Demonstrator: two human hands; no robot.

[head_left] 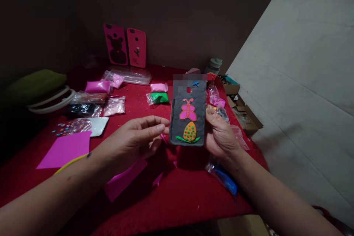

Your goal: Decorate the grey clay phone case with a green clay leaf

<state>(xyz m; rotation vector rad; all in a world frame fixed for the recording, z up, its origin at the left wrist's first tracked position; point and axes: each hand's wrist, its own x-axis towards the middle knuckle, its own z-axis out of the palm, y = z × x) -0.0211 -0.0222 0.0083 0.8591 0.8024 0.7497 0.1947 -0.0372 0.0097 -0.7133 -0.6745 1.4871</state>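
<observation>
A dark grey phone case (177, 118) stands tilted up in front of me, its decorated back towards me. On it are a pink butterfly (188, 112) with an orange outline, an orange egg shape (190, 131) with green dots above a green strip, and a small blue piece near the top. My right hand (221, 132) grips the case's right edge, thumb at the side and fingers partly hidden behind. At the lower left edge, my left hand (143, 132) has thumb and forefinger drawn together against the case. Its other fingers are curled below, beside a small pink scrap (163, 138).
Red cloth (190, 199) covers the table. Two pink phone cases (136, 49) lean at the back. Clay packets, including a green one (159, 98) and a blue one (225, 180), lie around. Magenta sheets (68, 151) are at left, cardboard boxes (246, 116) beyond the right edge.
</observation>
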